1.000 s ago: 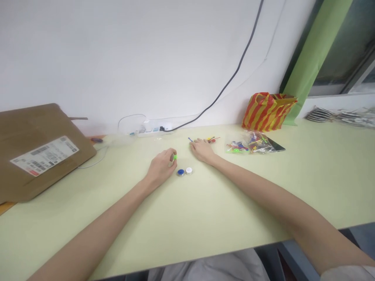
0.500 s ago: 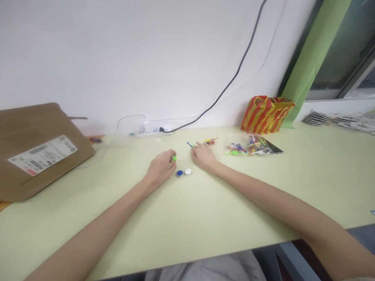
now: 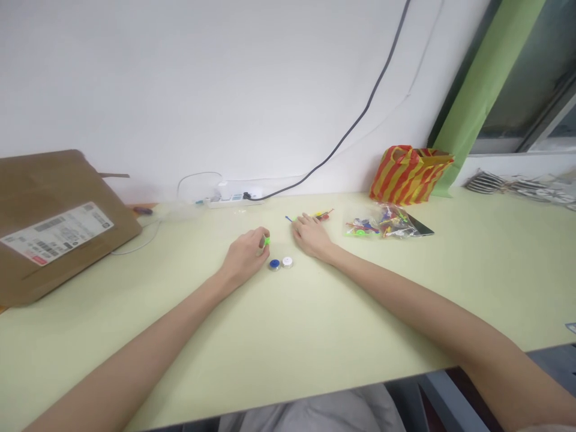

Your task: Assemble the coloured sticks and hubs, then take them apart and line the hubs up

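My left hand (image 3: 245,254) pinches a small bright green piece (image 3: 267,241) between thumb and fingertips, just above the tabletop. To its right, two small round pieces stand side by side, one with a blue top (image 3: 274,264) and one with a white top (image 3: 287,262). My right hand (image 3: 311,235) rests palm down over a little group of thin coloured pieces (image 3: 323,216), red and yellow ones showing beyond its fingers. The tip of a blue stick (image 3: 289,219) shows at its left. What lies under the right fingers is hidden.
Clear plastic bags of colourful parts (image 3: 382,223) lie right of my right hand. Behind them stands a red and yellow striped bag (image 3: 407,177). A power strip (image 3: 234,198) with a black cable sits by the wall. A cardboard package (image 3: 58,222) is at the left.
The view has shifted slightly. My left hand still pinches the green piece, and my right fingers have moved a little over the coloured pieces.
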`<state>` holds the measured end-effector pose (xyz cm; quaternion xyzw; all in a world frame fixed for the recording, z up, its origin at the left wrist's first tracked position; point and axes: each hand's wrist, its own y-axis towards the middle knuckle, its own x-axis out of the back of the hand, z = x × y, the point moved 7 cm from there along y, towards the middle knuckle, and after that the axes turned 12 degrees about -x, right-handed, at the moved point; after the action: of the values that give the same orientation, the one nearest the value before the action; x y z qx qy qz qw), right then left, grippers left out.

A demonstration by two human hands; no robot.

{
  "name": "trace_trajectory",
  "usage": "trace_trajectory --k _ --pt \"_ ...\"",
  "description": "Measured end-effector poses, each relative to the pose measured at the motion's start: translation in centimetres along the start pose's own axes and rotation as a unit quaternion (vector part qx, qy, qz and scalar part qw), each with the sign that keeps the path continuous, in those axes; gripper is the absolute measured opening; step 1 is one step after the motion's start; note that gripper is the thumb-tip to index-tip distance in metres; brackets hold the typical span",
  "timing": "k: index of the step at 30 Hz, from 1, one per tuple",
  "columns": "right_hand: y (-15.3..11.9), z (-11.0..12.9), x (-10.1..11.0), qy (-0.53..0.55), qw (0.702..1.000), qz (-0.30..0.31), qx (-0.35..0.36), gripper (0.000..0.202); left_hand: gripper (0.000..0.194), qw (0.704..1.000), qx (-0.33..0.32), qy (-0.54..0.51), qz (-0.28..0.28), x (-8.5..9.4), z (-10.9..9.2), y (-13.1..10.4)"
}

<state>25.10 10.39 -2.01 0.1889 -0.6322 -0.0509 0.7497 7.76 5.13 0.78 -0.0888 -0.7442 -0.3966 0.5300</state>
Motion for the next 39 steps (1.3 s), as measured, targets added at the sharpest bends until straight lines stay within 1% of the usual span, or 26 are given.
trace_trajectory --k 4,7,14,19,21,24,27,29,35,39 --pt "-0.5 -0.2 0.8 -0.031 0.998 -0.026 -0.050 0.036 0.017 1.000 0.008 0.001 0.005 0.0 0.1 0.0" --pt "-0.6 -0.2 0.9 -0.043 0.997 -0.020 -0.065 0.034 0.017 1.000 0.014 0.004 0.010 -0.1 0.2 0.0" --pt "-0.2 0.1 0.4 -0.012 1.000 -0.007 -0.018 0.038 0.018 1.000 0.007 0.004 0.008 -0.2 0.2 0.0" --pt "0.0 0.1 -0.1 0.002 1.000 -0.001 -0.001 0.040 0.018 1.000 0.003 0.003 0.011 -0.2 0.2 0.0" --pt "-0.1 0.1 -0.1 0.009 1.000 -0.009 0.007 0.040 0.018 1.000 0.004 0.003 0.010 -0.2 0.2 0.0" --pt "-0.3 -0.1 0.1 0.005 1.000 -0.021 -0.008 0.041 0.017 1.000 0.003 0.000 0.007 -0.3 0.2 0.0" --pt "-0.3 -0.3 0.0 -0.008 1.000 -0.002 -0.024 0.042 0.017 1.000 0.003 -0.001 0.005 -0.4 0.2 -0.1" --pt "-0.3 -0.2 -0.2 -0.010 1.000 0.009 -0.019 0.043 0.017 1.000 0.002 0.000 0.003 -0.4 0.3 -0.1" --pt "-0.2 0.2 -0.3 -0.004 1.000 0.018 0.005 0.045 0.017 1.000 0.000 0.004 0.003 -0.5 0.3 -0.2" --pt "-0.3 0.2 -0.2 -0.003 1.000 0.018 0.004 0.046 0.016 1.000 0.002 0.006 0.007 -0.4 0.2 -0.1"
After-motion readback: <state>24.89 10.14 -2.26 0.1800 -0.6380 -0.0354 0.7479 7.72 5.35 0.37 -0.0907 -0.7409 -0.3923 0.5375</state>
